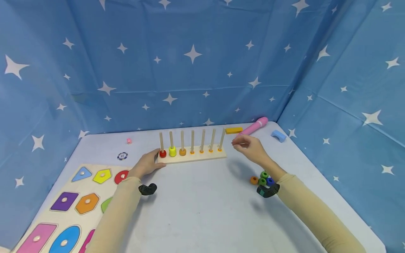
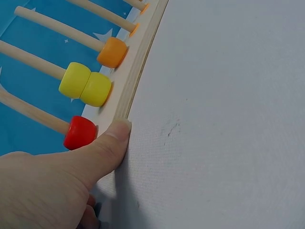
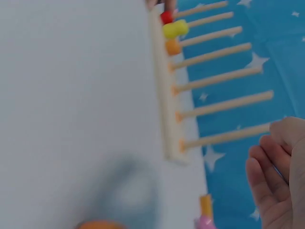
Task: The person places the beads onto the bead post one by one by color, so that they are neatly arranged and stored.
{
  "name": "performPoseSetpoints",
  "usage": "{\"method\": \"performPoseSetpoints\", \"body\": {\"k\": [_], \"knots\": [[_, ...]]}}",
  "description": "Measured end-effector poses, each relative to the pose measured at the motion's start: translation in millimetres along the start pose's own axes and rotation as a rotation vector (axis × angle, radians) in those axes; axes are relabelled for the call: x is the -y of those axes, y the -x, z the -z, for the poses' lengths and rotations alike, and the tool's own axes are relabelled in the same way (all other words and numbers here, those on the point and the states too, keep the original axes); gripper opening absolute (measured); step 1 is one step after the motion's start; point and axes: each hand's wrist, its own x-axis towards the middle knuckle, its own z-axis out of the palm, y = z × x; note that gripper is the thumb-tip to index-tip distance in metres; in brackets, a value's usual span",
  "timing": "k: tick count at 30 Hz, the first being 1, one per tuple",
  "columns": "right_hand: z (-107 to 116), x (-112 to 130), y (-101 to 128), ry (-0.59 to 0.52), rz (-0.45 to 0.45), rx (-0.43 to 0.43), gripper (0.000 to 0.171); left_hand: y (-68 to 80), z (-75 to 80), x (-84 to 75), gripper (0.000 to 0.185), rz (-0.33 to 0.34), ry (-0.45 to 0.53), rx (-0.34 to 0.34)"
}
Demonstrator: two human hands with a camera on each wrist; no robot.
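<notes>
A wooden board with a row of upright pegs stands near the back of the table. At its left end is a red bead, then two stacked yellow beads and an orange bead on the following pegs; the other pegs are bare. My left hand grips the board's left end, thumb along the front edge. Raised beyond the right end, my right hand has loosely curled fingers, with nothing visible between them.
Loose green beads, an orange bead and a blue bead lie by the right wrist. Behind are a pink microphone, a yellow block and a blue arch. A shape puzzle lies left, near a poker chip.
</notes>
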Motion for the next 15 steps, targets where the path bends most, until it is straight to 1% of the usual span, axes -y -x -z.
{"method": "performPoseSetpoints", "body": {"k": [3,8,11,15], "knots": [[4,-23,13,0.009,-0.033,0.025,0.018,-0.1,1.3,1.5,0.082,0.008,-0.002,-0.002],[9,-64,35,0.054,-0.067,0.076,0.016,-0.6,3.3,0.8,0.082,-0.009,0.002,-0.011],[11,-77,50,0.091,-0.061,0.131,0.016,-0.2,3.4,0.0,0.082,-0.004,0.002,-0.009],[13,-86,69,0.116,-0.047,0.192,0.019,0.0,2.4,-0.3,0.081,-0.001,-0.001,-0.007]]}}
